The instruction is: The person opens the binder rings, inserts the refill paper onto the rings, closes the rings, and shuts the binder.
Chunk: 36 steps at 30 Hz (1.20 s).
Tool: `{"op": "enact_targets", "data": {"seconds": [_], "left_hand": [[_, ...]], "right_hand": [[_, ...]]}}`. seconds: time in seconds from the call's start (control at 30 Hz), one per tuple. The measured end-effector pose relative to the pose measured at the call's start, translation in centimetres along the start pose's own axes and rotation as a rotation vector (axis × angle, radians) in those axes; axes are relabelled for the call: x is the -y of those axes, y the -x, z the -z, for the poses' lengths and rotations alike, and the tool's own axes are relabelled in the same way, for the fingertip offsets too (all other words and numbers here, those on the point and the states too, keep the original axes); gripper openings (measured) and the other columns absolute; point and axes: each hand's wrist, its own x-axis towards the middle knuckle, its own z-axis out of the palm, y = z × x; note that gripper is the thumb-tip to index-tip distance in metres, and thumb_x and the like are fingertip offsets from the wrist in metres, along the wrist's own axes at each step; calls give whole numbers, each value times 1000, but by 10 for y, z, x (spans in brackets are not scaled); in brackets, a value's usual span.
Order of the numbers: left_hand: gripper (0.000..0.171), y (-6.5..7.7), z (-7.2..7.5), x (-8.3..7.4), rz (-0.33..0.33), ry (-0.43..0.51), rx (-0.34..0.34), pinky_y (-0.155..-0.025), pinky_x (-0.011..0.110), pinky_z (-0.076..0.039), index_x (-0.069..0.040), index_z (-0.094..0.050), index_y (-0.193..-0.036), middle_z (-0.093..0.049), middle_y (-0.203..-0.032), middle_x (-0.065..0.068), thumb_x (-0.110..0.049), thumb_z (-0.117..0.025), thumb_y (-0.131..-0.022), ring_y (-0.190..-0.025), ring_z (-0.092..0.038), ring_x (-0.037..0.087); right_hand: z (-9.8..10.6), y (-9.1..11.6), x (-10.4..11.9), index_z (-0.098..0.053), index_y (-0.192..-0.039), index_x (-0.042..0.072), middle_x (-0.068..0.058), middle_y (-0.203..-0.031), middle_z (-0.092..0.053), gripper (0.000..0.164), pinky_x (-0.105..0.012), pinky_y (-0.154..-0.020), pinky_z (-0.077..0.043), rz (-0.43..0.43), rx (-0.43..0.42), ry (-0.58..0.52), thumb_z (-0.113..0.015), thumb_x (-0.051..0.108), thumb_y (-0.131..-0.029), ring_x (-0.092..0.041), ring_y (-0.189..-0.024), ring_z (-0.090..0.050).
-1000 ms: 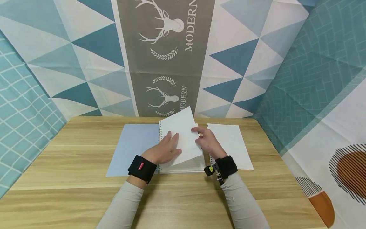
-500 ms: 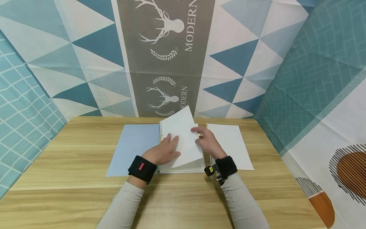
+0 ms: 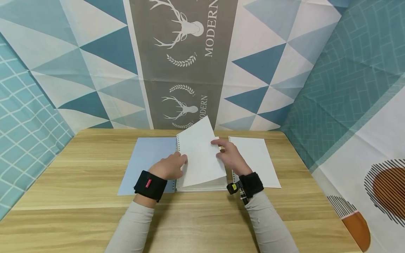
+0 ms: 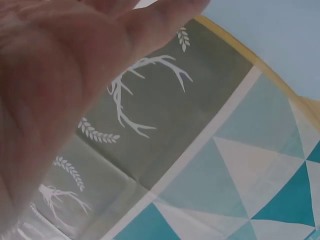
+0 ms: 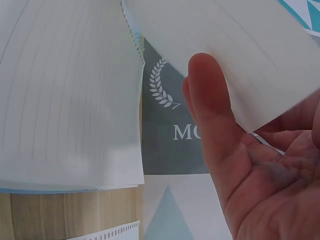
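A loose-leaf notebook lies unfolded, its pale blue cover [image 3: 142, 151] to the left and a stack of white pages [image 3: 215, 185] to the right. Tilted over that stack is a white punched sheet [image 3: 199, 154], its holes along the notebook's spine. My right hand [image 3: 232, 156] pinches the sheet's right edge; the right wrist view shows the sheet [image 5: 270, 65] between thumb and fingers. Beside the holes, my left hand [image 3: 167, 167] has its fingertips at the sheet's left edge. Whether they touch the sheet or the rings is unclear, and the left wrist view shows mostly palm.
More white punched paper [image 3: 256, 161] lies right of the notebook, partly behind my right hand. Everything rests on a wooden table [image 3: 196, 218]. A patterned cloth [image 3: 262, 63] hangs behind the table's far edge.
My left hand has drawn back leftward from the sheet's face to its holed edge, its fingers less spread. The sheet has tilted slightly further; my right hand has hardly moved.
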Motion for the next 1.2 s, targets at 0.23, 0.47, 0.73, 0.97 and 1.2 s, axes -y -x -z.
{"op": "enact_targets", "data": {"seconds": [0.23, 0.47, 0.73, 0.97, 1.2], "left_hand": [[30, 1, -1, 4, 51, -9, 72, -81, 44, -47, -7, -62, -112, -58, -108, 12, -4, -73, -84, -95, -48, 26], [24, -1, -4, 6, 76, -16, 96, -77, 42, -46, -8, -61, -105, -56, -102, 10, -4, -72, -84, -92, -48, 26], [10, 3, -2, 8, 47, -14, 94, -72, 38, -43, -8, -62, -90, -53, -93, 8, -4, -70, -86, -87, -48, 26], [6, 1, -2, 9, 31, -53, 81, -70, 38, -42, -8, -64, -85, -55, -90, 9, -4, -65, -90, -85, -48, 26], [10, 0, -5, 7, 54, -104, 63, -72, 41, -47, -8, -67, -83, -57, -91, 9, -3, -64, -91, -87, -49, 27]], "right_hand": [[0, 1, 0, -57, -142, 9, -14, -156, -46, 52, -52, -111, -45, 3, 6, -3, -50, -9, -94, -35, -139, -48], [0, -1, -4, -58, -141, 6, -14, -153, -50, 49, -50, -115, -42, 19, 28, 2, -51, -10, -94, -32, -143, -44], [4, -2, -9, -61, -137, 8, -13, -150, -52, 46, -49, -112, -44, -12, 24, -16, -51, -9, -95, -31, -140, -45], [4, -1, -8, -62, -135, 9, -12, -147, -54, 44, -47, -106, -49, -20, 10, -17, -51, -9, -96, -31, -134, -50], [4, 0, -6, -62, -135, 10, -12, -149, -52, 43, -46, -104, -50, -19, 10, -52, -51, -6, -97, -32, -135, -52]]}}
